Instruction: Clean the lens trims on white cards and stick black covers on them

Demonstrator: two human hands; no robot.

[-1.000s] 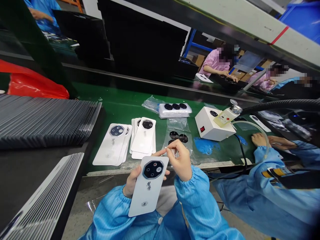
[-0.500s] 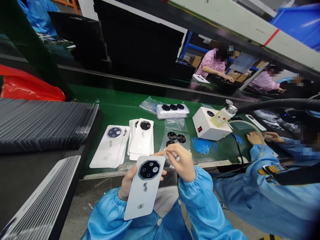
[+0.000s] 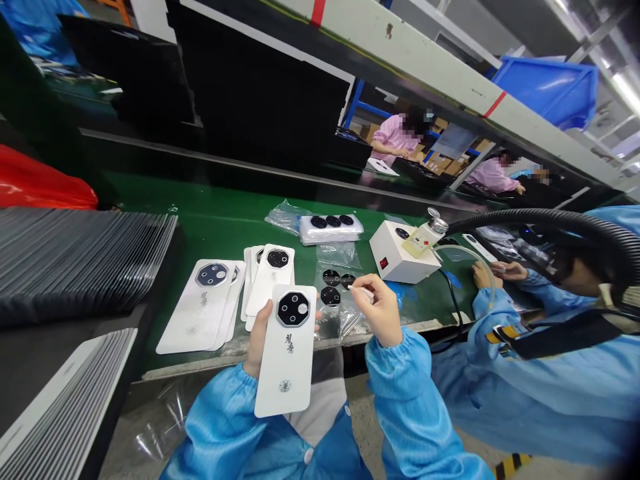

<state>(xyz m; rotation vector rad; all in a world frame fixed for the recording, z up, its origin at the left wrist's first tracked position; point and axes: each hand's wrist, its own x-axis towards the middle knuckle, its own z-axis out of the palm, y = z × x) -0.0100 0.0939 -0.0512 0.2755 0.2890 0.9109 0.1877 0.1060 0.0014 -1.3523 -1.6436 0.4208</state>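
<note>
My left hand [image 3: 258, 341] grips a white phone back cover [image 3: 286, 363] by its sides, in front of my body. The cover stands nearly upright towards me, with a black octagonal camera plate [image 3: 293, 310], dark lettering and a small round emblem. To its right, my right hand [image 3: 383, 313] is closed in a pinch, apart from the cover. Something small and whitish shows at its fingers, too little to name. Just behind this hand, several black lens plates [image 3: 330, 296] lie on clear film [image 3: 326, 324]. Two groups of white back covers [image 3: 186, 313] lie to the left.
A wrapped stack of lens plates [image 3: 331, 231] sits farther back. A white box [image 3: 400, 257] carries a dispenser bottle [image 3: 425, 239]. Racks of thin panels [image 3: 85, 267] fill the left. A black hose [image 3: 540, 217] arches at right, beside a co-worker in blue [image 3: 530, 393].
My right hand has moved away from the top of the held cover, to the right. The cover has turned more upright and faces me more squarely. The whole view has shifted a little.
</note>
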